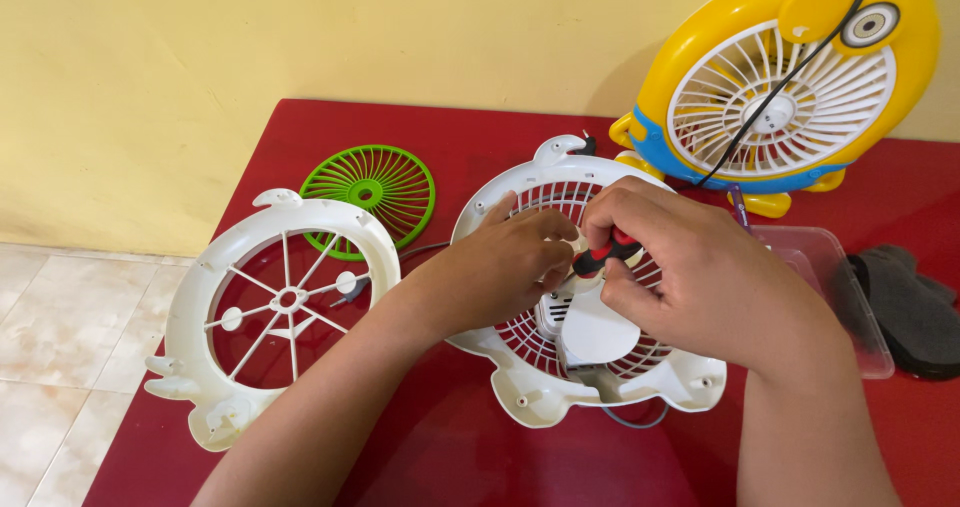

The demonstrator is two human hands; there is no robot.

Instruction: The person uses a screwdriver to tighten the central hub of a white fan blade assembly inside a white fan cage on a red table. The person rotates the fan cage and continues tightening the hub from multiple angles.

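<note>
Hands met over the middle of the white fan housing [520, 392], which lay flat on the red table [440, 447] directly in front of you. Your right hand [690, 277] was closed around a red-and-black screwdriver [603, 256], its tip hidden where it went down at the hub of the housing. Your left hand [505, 267] rested on the housing's grille beside that tip, fingers curled; whether they pinched a screw or only steadied the part could not be told. The white motor cover [592, 332] sat on the near side of the hub, with a thin grey wire [630, 419] trailing out past the housing's near edge.

Judging by the layout, the fan was already well apart: to the left of the housing lay the other white shell [190, 307], an open ring with spokes, and just beyond that, farther from you than the housing, a green round grille [368, 194] lay by itself. What seemed left was the fastening at the hub, under the screwdriver.

Right of the housing stood a clear plastic tray [850, 307], and past it a dark cloth [915, 312]. Beyond the housing, against the yellow wall [300, 47], a whole yellow fan [800, 77] stood upright with a black cord [790, 77] draped across its front.
</note>
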